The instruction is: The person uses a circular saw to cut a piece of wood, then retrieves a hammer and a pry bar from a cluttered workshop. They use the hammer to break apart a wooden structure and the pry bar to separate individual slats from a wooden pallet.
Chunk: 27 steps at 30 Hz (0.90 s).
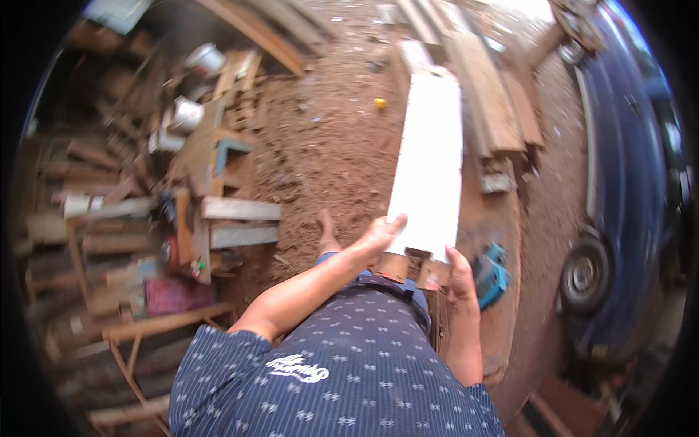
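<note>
A long board point(429, 156) with a bright white face stretches away from my waist. Its near end is bare brown wood, cut into two prongs with a gap between them. My left hand point(382, 237) grips the left edge near this end, thumb on the white face. On the right edge, my right hand point(460, 275) is closed round the near corner, thumb up; its fingers are partly hidden. Just right of that hand, a teal power tool point(492, 277) rests on a wooden work surface point(499, 218).
Thick planks point(482, 91) lie beyond the work surface. A blue car point(626, 175) stands on the right. At left are stacked timber point(120, 244), a white bucket point(206, 60) and a wooden frame point(156, 324). A small yellow object point(379, 103) lies on the dirt floor point(328, 146).
</note>
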Motion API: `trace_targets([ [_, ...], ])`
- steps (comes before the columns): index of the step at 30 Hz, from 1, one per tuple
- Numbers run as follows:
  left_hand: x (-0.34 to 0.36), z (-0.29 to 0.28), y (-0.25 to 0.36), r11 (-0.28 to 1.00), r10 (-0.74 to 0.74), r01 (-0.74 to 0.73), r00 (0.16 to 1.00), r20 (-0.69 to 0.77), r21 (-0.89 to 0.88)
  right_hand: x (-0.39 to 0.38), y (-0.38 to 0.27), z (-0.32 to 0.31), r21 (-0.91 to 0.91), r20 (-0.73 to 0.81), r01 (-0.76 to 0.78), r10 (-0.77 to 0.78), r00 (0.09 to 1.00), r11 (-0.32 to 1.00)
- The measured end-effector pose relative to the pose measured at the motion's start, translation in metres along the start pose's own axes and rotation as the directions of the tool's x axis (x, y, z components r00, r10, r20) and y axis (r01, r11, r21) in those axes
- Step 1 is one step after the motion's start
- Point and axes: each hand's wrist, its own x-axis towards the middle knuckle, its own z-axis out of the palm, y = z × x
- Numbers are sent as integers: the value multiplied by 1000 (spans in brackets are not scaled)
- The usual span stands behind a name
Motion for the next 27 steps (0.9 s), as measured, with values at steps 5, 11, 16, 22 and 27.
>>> trace_targets([
  [5,-9,-20,11,935,236,-186,962,-138,302,49,2,35,159,206,-111,77,976,981],
  [11,-54,-53,31,912,274,-213,953,-132,350,50,26,81,-57,153,68,-59,986,996],
  [16,-80,-91,11,935,288,-219,927,-240,278,24,25,132,-441,41,18,0,999,897],
  [22,-83,-174,-13,983,183,-178,961,-209,45,52,38,200,-779,33,6,31,999,627],
  [27,-85,-245,-43,1000,-6,4,939,-343,-6,103,53,296,-965,22,-44,249,968,258],
])
